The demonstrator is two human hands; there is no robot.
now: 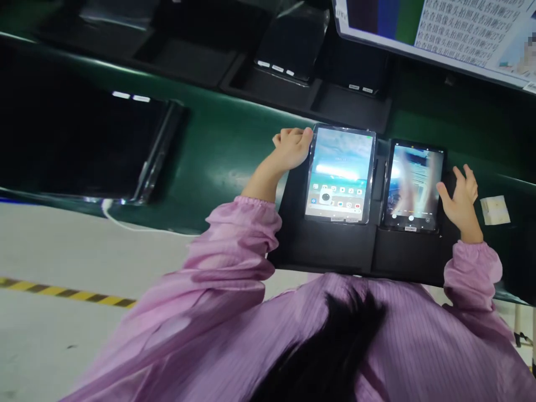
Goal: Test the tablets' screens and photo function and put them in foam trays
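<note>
Two lit tablets lie side by side in a black tray in front of me. The left tablet shows a home screen with app icons over a blue sea picture. My left hand has its fingers curled at this tablet's upper left edge, gripping it there. On the right tablet a camera view with a blurred picture is displayed. Beside its right edge is my right hand, fingers apart and holding nothing. The thumb is close to the tablet's edge; whether it touches I cannot tell.
A stack of dark tablets with a white cable lies on the green table at left. Behind are a wrapped tablet in another tray and a monitor. Pale paper slips lie at right.
</note>
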